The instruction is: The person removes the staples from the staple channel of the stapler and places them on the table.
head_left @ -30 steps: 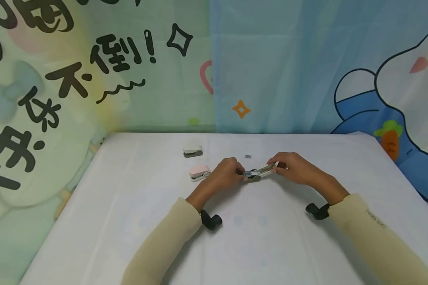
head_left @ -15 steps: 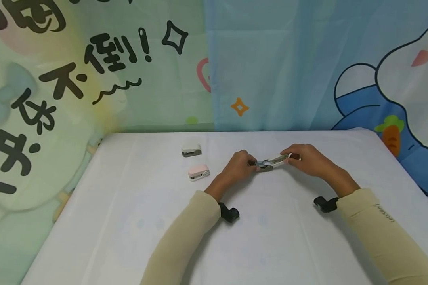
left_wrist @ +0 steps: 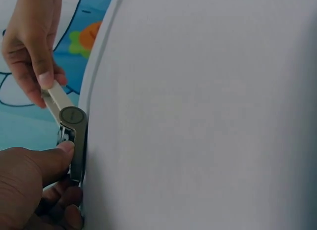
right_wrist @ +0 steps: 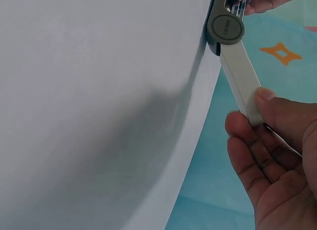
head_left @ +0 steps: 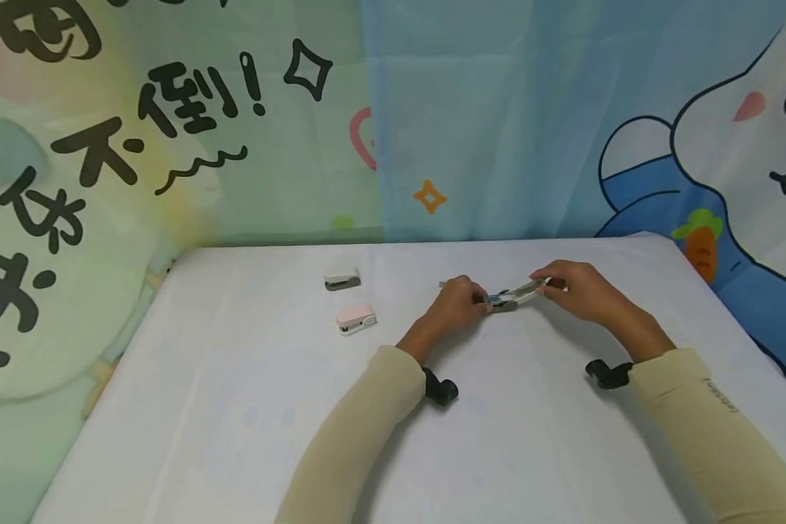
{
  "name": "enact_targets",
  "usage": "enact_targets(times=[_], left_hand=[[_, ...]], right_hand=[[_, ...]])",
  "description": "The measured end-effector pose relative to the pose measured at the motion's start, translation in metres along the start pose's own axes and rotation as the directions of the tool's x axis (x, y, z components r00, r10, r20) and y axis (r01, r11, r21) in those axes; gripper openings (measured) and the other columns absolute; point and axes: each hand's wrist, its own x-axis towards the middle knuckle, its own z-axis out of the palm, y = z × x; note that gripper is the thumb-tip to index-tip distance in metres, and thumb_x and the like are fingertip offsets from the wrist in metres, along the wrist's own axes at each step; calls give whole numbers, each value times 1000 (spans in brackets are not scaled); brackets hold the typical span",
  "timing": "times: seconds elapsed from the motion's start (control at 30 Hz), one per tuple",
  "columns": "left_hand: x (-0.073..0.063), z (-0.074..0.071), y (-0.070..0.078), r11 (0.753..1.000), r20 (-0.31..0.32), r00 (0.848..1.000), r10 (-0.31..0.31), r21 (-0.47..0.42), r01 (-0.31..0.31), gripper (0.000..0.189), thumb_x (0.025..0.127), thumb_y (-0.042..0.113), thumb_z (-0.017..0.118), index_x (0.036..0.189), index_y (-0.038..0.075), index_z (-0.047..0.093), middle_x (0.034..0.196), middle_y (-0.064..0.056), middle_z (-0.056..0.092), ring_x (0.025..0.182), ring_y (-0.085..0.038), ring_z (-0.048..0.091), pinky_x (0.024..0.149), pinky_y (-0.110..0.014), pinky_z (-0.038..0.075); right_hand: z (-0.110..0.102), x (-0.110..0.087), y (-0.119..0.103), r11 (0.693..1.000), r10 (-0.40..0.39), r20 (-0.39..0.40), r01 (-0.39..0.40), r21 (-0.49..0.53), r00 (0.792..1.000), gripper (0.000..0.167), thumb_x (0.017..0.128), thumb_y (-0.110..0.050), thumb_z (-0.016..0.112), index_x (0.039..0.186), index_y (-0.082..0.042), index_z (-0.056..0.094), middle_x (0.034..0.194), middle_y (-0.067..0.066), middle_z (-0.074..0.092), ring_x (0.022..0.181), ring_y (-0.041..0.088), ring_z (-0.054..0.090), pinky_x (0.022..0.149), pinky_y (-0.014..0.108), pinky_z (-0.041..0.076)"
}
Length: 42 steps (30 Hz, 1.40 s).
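A small grey and white stapler (head_left: 512, 297) is held between both hands, its white top arm swung wide away from the grey base. My left hand (head_left: 456, 303) grips the base end, the thumb pressing at the metal part beside the round grey hinge (left_wrist: 73, 115). At the other end, my right hand (head_left: 578, 290) pinches the tip of the white arm (right_wrist: 241, 81) between thumb and fingers. Just behind the left hand, a small grey piece (head_left: 442, 284) lies on the table, mostly hidden by that hand.
Two more small staplers stand on the white-covered table (head_left: 249, 451) left of the hands: a white and grey one (head_left: 342, 279) farther back, a pink and white one (head_left: 356, 319) nearer. A printed curtain (head_left: 485, 131) hangs behind the table.
Both hands, with the opened stapler between them, have shifted right and slightly back. The left hand now covers most of the small grey piece. The head view has turned slightly.
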Motion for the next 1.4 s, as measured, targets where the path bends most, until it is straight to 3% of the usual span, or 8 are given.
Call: enact_targets(times=[0.33,0.53,0.7,0.9,1.07,1.17,1.4], left_hand=[[11,16,14,999,-18,999,34,-10,-35,20,92,15,70,104,1,75,89,-1,59,81,-8,50,69,-16,39],[11,14,19,1000,8,1000,1,-8,-1,18,91,16,71,103,3,75,88,1,57,82,-8,48,69,-17,38],[10,10,19,1000,28,1000,-4,-8,4,20,91,15,71,107,5,73,91,-1,58,84,-10,50,69,-18,40],[8,9,15,999,27,999,-37,-28,38,41,91,21,71,128,8,63,102,-4,62,92,-11,56,76,-19,44],[0,0,5,997,-63,998,-20,-73,15,42,89,25,73,125,4,65,102,-5,63,90,-11,58,76,-19,45],[-5,-9,0,995,-105,995,-2,-95,-8,40,88,24,75,121,2,67,101,-6,63,84,-9,57,72,-17,45],[-24,-45,-13,991,-139,986,87,-91,-101,35,89,21,73,117,0,68,104,-13,64,86,-14,58,73,-17,45]], right_hand=[[-10,-12,11,998,56,-48,-57,-33,997,28,89,3,65,117,9,64,107,25,64,86,32,60,68,43,49],[-9,-17,13,992,127,-32,-127,-6,991,30,91,-1,66,120,7,64,109,25,63,86,31,60,69,43,49],[-10,-16,11,997,76,-41,-76,-6,996,32,90,-2,67,119,9,63,110,27,63,92,36,61,78,52,50],[-17,-12,-2,999,25,-97,-29,-43,995,34,89,-2,69,120,11,62,113,27,62,99,40,61,83,55,48],[-15,1,-22,999,-26,-167,19,-44,986,32,88,0,70,119,7,64,110,23,64,97,37,62,83,53,49],[-9,9,-34,996,-91,-188,87,-32,978,30,87,2,70,117,5,66,107,20,66,94,34,63,81,52,50],[7,30,-57,984,-169,-132,175,36,977,27,89,0,68,116,5,66,107,17,67,91,29,64,78,48,51]])
